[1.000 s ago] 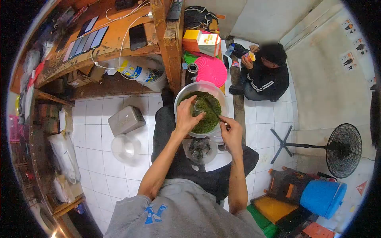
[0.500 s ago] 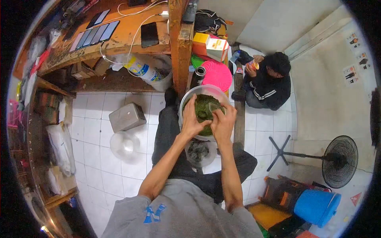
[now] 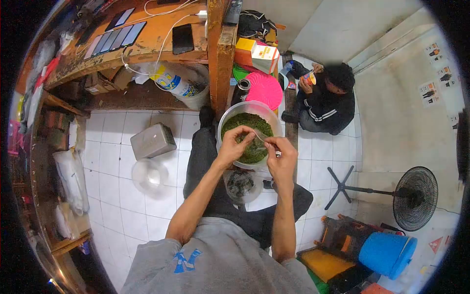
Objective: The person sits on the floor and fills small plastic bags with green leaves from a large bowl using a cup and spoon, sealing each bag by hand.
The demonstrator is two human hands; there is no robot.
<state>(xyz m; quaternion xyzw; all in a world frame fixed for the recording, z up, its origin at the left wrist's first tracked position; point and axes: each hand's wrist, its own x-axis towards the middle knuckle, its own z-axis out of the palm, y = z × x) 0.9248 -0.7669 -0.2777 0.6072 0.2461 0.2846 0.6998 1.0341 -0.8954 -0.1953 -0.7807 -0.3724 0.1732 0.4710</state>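
Observation:
A pale round tub (image 3: 275, 121) stands in front of me with chopped green leaves (image 3: 246, 121) inside. Over it, my left hand (image 3: 235, 146) pinches one side of a small clear plastic bag (image 3: 261, 136). My right hand (image 3: 281, 156) pinches the bag's other side, thumb and fingers together. Both hands are above the leaves and close to each other. Below the tub, a clear container (image 3: 243, 186) holds something dark. A bright pink lid (image 3: 264, 90) and a dark bottle (image 3: 242, 89) are just beyond the tub.
Across the bench sits a person (image 3: 327, 100) holding a cup. A fan (image 3: 415, 198) and a blue bucket (image 3: 387, 255) stand at right. On the left floor are a grey box (image 3: 152, 140) and a clear bowl (image 3: 149, 177); phones (image 3: 116, 39) lie on the wooden shelf.
The dark tool seen earlier in my right hand no longer shows. My hands came together over the tub, and the small bag now stretches between their fingertips.

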